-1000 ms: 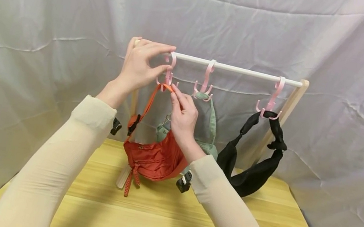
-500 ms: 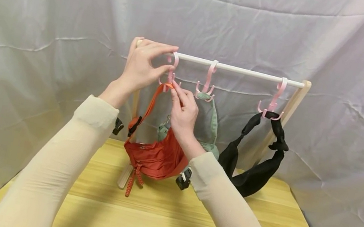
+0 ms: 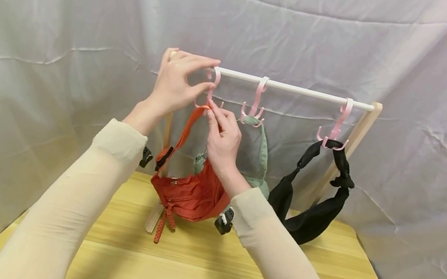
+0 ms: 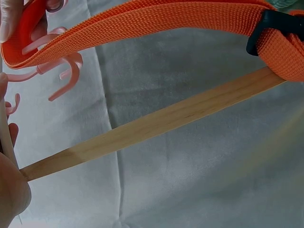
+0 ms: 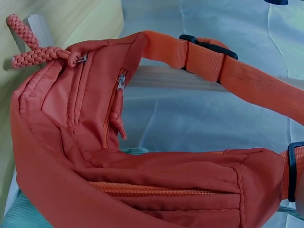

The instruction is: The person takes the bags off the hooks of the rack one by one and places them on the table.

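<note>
In the head view my left hand [image 3: 177, 79] holds a pink hook [image 3: 217, 76] at the left end of the white rail [image 3: 299, 90], fingertips on its top and thumb at its stem. Just below, my right hand [image 3: 223, 139] pinches the orange strap [image 3: 187, 128] of a red waist bag [image 3: 195, 198]. The bag hangs beneath the hand, its braided zip pulls dangling. Pink prongs [image 4: 67, 78] show at the looped strap [image 4: 156, 23] in the left wrist view. Black buckles [image 5: 209, 47] and two zips show on the bag [image 5: 142, 175] in the right wrist view.
A pale green bag [image 3: 262, 156] hangs from the middle hook [image 3: 258, 96], partly behind my right hand and the red bag. From the right-hand hook [image 3: 341, 120] hangs a black bag [image 3: 314, 220]. The rack's wooden post [image 3: 356, 135] stands before a grey cloth, on a wooden table [image 3: 172, 275].
My right fingertips have shifted slightly left with the strap, now overlapping the hook's stem. My left hand keeps its hold on the hook. The view has shifted a little.
</note>
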`<state>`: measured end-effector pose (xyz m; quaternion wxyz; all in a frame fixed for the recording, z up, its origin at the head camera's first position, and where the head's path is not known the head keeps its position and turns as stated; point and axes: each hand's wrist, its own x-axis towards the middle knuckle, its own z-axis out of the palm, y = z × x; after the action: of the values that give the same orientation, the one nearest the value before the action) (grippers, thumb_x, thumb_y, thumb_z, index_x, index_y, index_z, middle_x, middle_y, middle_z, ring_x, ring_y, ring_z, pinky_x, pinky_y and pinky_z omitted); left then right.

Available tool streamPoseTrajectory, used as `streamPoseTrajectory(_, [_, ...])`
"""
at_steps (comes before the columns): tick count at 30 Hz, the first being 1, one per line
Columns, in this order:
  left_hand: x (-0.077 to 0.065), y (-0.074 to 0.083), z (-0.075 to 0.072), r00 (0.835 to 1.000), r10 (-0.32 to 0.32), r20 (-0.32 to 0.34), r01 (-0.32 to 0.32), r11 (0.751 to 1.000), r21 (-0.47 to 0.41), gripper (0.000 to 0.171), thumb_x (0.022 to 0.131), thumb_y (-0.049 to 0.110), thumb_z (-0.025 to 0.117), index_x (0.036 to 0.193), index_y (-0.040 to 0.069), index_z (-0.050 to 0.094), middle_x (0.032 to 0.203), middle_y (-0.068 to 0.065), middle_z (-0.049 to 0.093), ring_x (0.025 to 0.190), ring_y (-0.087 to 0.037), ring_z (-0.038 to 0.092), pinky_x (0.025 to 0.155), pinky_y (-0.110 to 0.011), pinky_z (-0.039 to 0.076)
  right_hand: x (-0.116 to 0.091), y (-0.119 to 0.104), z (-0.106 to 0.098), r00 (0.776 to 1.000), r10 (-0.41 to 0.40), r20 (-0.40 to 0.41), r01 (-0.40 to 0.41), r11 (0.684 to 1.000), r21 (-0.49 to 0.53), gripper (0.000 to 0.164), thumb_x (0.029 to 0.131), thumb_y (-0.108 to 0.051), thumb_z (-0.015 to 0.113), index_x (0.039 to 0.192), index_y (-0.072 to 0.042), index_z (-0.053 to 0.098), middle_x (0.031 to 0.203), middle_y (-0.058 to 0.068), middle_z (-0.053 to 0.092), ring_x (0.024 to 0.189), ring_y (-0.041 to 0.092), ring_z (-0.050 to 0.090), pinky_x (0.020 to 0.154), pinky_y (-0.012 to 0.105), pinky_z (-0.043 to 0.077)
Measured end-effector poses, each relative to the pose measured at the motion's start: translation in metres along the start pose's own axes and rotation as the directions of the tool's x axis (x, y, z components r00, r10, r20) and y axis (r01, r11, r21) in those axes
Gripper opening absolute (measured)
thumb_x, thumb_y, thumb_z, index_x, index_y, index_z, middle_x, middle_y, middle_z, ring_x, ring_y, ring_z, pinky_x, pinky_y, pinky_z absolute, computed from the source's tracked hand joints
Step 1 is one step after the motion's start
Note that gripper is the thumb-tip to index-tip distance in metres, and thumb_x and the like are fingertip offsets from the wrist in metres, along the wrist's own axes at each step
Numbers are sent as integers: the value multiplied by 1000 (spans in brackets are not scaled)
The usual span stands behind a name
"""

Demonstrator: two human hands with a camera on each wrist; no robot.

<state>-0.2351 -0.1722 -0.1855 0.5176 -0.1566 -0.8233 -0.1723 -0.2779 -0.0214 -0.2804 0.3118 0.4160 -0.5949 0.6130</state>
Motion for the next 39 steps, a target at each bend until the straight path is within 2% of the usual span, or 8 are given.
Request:
streamPoseTrajectory(10, [0,0,-1,1000,1,-10,-1,1000,4,41,89,18,85,129,16,75,120,-1,77,110,-25,61,119,-43,20,1,-2,0,999,-32,-21,32,999,16,28,100,-9,69,127,-5,75,104,16,70,86,27,65,73,23,44])
streamPoseTrajectory(15, [0,-1,-2,1000,5,-11,-5,1000,4,41,90,19,84,130,17,75,117,0,77,111,-25,61,118,-41,20,1,-1,-1,999,-43,-12,43,999,-4,28,101,-9,68,128,-6,75,105,15,70,88,25,65,74,23,46])
streamPoseTrajectory(27, [0,-3,-3,1000,15,-17,-15,1000,-2,41,89,18,84,130,18,75,123,-1,76,110,-26,61,118,-40,21,1,-2,-3,996,-91,-6,91,995,-40,28,101,-7,67,128,-4,74,106,15,69,89,25,63,75,26,47])
streamPoseTrajectory(39, [0,-4,-3,1000,17,-13,-17,1000,6,42,89,19,84,130,18,75,123,-1,76,111,-25,61,118,-41,21,1,-3,-2,993,-122,-8,122,993,-2,28,101,-8,68,128,-2,74,107,17,69,89,26,64,76,24,48])
